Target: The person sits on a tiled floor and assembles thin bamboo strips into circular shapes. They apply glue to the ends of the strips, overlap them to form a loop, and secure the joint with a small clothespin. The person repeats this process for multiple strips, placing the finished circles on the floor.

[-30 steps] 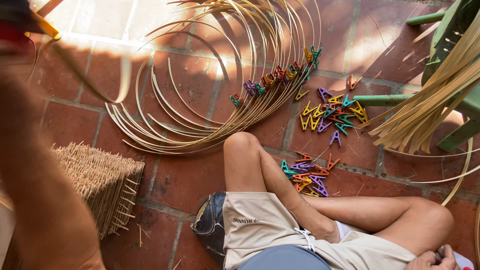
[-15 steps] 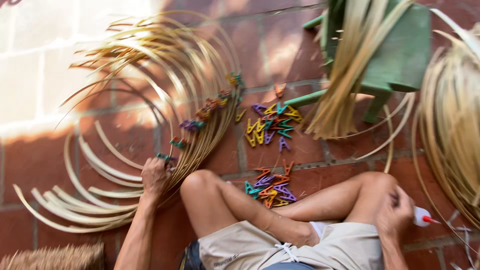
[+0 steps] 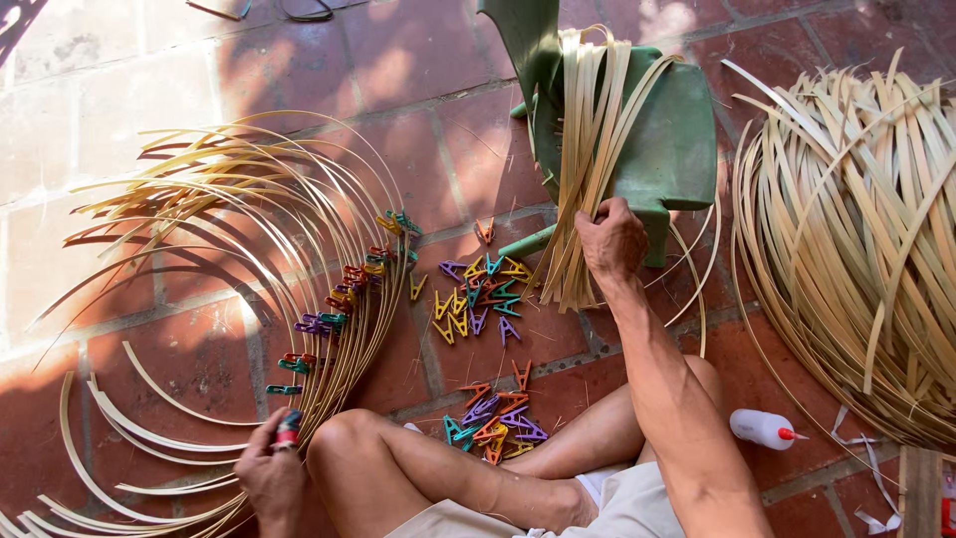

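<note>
Red brick floor lies underfoot. At one o'clock, the right hand point(image 3: 609, 242) closes on flat pale bamboo strips point(image 3: 588, 149) draped over a green plastic stool point(image 3: 672, 139). At seven o'clock, the left hand point(image 3: 267, 473) pinches a clip point(image 3: 288, 430) beside curved hoops point(image 3: 229, 289). Coloured clips point(image 3: 478, 294) lie scattered between them.

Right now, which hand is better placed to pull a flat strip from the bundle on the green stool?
Right. The right hand already rests on the strip bundle draped over the green stool. The left hand is far off by the curved hoops, gripping a clip.
</note>
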Available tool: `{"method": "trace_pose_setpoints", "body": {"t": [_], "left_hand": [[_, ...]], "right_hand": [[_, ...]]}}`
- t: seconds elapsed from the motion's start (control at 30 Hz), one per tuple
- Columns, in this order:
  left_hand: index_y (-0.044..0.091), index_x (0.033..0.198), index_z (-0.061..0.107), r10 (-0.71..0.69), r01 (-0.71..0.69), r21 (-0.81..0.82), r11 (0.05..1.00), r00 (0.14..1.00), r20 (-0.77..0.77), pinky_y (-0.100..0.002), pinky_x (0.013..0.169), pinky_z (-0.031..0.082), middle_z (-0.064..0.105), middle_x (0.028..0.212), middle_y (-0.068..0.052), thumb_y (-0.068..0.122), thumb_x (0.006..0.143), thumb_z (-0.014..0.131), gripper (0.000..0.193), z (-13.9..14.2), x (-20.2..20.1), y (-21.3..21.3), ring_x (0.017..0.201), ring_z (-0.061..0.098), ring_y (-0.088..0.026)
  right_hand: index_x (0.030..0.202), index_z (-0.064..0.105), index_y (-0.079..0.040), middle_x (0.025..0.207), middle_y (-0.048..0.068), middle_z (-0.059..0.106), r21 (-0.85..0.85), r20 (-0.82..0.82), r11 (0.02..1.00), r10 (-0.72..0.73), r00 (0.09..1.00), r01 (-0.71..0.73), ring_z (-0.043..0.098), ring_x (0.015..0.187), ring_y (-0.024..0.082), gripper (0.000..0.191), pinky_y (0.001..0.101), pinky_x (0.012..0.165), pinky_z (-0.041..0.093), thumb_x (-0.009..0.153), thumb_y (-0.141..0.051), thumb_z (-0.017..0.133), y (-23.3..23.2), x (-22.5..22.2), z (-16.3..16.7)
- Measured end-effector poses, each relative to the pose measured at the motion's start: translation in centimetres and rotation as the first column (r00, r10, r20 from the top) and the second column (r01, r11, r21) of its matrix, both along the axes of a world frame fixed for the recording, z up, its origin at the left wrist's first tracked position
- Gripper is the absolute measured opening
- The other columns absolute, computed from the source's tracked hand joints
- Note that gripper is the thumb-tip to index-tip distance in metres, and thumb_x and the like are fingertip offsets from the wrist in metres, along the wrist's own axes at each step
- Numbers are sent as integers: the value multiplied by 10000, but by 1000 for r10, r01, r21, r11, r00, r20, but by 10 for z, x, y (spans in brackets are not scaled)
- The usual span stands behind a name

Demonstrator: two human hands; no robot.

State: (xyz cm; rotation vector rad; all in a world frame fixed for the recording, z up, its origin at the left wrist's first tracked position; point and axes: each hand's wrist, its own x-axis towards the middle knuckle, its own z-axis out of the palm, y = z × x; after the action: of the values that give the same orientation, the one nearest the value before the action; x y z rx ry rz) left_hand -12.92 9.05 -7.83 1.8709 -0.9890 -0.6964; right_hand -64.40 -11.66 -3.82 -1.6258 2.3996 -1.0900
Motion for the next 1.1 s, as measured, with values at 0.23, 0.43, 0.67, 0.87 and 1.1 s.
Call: {"method": "trace_pose_setpoints", "body": {"t": [0.23,0.43,0.67,0.87,1.1], "left_hand": [[-36,1219,717,-222,171,-155,973,871,-437,-274,879,579,745,1095,-108,-31,924,610,314,-29,-113,19,950,724,-172],[-47,1264,736,-271,268,-81,960,818,-507,-275,829,548,751,1050,-132,-87,917,539,402,-69,-183,46,904,687,-168],[-18,1256,714,-252,257,-74,963,777,-576,-259,792,567,754,1004,-97,-32,944,600,332,-85,-201,61,866,699,-134],[-13,1254,716,-191,228,-34,973,711,-676,-269,716,584,744,975,-74,26,947,597,331,-31,-232,33,792,695,-122],[-37,1335,618,-649,547,-372,750,498,-575,-341,704,648,750,983,-139,442,1055,312,633,85,-291,-37,762,760,-188]], "right_hand": [[905,732,-26,713,50,690,-85,399,994,-24,917,63,597,557,172,137,357,465,468,919,-161,711,5,-42,-10],[912,751,-5,749,87,714,-262,275,961,-13,961,88,643,636,183,188,336,558,489,943,-191,750,18,-63,-8],[987,665,-17,827,95,691,-400,579,913,180,795,84,689,647,190,119,331,533,583,986,-134,685,29,-85,0],[1039,686,15,885,135,718,-655,590,751,438,679,85,718,725,198,70,338,632,637,982,-23,701,57,-90,44],[1148,653,8,982,137,712,-684,487,727,517,705,-60,712,861,200,131,356,784,644,1018,19,636,197,-61,86]]}}
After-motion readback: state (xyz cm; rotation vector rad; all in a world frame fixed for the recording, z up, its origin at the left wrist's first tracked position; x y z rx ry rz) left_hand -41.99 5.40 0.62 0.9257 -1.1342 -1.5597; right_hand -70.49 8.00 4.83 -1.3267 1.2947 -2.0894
